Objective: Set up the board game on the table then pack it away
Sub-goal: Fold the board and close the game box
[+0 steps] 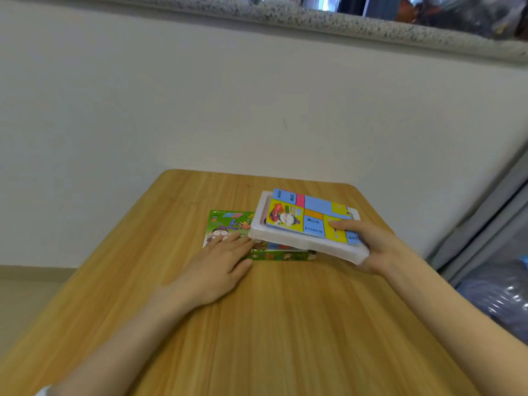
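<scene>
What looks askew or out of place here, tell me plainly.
The white foam tray is held tilted over the green box by the right hand. The folded board in it lies skewed, its far edge riding over the tray's rim. The left hand rests flat on the box.

Tan wood-grain table (285,324): smooth, faint sheen, prob. laminate.
White foam tray (314,246): matt, fine-grained, polystyrene-like.
Folded multicolour card game board (315,206): printed card, semi-gloss.
Green printed cardboard box (225,221): glossy print.
White painted wall (200,95): matt, smooth.
Grey speckled stone ledge (285,17): granite-look, finish unclear (blur).
Bluish crinkled plastic bag (497,292): thin film, shiny highlights.
</scene>
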Demonstrator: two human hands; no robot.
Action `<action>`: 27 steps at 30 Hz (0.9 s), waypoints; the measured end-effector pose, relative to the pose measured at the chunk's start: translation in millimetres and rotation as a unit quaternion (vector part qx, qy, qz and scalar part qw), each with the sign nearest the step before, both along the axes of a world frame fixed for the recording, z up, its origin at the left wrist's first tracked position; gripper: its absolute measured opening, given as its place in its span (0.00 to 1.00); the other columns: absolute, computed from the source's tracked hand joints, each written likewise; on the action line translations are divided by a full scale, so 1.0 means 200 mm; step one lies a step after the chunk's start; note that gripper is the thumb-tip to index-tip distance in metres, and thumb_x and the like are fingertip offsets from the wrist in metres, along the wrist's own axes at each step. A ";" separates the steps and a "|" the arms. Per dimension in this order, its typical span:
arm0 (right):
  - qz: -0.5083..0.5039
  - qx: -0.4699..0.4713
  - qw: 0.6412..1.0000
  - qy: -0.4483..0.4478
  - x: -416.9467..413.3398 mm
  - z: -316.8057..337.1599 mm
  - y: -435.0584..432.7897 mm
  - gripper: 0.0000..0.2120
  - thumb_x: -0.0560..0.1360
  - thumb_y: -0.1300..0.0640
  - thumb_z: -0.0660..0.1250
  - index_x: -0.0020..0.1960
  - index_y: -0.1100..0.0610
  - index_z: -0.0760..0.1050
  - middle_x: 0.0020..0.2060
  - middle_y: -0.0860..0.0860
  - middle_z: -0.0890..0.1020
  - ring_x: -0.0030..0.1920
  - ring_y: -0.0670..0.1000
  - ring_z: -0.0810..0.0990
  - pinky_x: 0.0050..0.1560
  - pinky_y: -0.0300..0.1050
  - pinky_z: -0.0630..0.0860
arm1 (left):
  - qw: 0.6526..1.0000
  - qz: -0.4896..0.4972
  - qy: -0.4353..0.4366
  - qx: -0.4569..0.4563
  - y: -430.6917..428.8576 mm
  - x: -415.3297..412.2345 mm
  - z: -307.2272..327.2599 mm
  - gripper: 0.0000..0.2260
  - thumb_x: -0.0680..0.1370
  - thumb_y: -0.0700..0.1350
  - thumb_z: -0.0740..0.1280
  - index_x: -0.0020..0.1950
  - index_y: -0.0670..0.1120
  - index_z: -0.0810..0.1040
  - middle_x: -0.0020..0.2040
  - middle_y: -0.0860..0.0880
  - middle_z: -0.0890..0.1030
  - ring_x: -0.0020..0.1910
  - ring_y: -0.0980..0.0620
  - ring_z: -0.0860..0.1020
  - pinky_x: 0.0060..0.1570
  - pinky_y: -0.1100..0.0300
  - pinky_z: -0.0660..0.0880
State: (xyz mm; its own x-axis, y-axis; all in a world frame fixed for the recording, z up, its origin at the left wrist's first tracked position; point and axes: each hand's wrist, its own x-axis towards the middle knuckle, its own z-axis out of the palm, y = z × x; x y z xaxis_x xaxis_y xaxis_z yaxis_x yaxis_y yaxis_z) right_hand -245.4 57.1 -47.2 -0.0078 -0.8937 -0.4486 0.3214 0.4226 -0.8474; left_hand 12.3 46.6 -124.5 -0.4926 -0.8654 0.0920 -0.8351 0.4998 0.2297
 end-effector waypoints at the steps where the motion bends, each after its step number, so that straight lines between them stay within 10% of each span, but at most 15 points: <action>1: -0.006 -0.001 1.000 -0.009 0.02 -0.01 -0.04 0.07 0.72 0.65 0.66 0.49 0.60 0.77 0.36 0.59 0.84 0.31 0.55 0.84 0.28 0.49 0.81 | 1.000 0.008 -0.009 0.007 0.00 0.00 0.01 0.25 0.82 0.57 0.46 0.78 0.53 0.54 0.78 0.57 0.53 0.77 0.57 0.49 0.73 0.62 0.43; 12: 0.007 0.009 1.000 0.001 -0.02 -0.16 -0.11 0.10 0.68 0.65 0.69 0.50 0.61 0.76 0.38 0.61 0.84 0.39 0.60 0.83 0.36 0.64 0.78 | 0.997 0.063 0.045 0.014 0.02 0.10 0.11 0.14 0.81 0.54 0.57 0.65 0.61 0.74 0.66 0.64 0.73 0.65 0.56 0.72 0.58 0.56 0.73; 27: -0.086 0.030 0.993 0.080 -0.40 -0.20 0.01 0.09 0.72 0.68 0.65 0.52 0.61 0.76 0.35 0.61 0.84 0.31 0.59 0.84 0.24 0.54 0.79 | 0.996 0.058 0.069 0.019 -0.01 0.12 0.09 0.13 0.80 0.55 0.60 0.62 0.61 0.77 0.63 0.68 0.74 0.65 0.59 0.73 0.58 0.54 0.74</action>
State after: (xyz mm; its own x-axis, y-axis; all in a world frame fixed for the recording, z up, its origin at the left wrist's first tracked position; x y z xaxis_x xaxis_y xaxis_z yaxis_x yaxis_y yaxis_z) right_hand -325.3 59.1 -87.5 -0.2333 -0.8449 -0.4813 0.2566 0.4239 -0.8686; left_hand 35.5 44.5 -106.2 -0.3735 -0.9201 0.1183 -0.8462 0.3901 0.3631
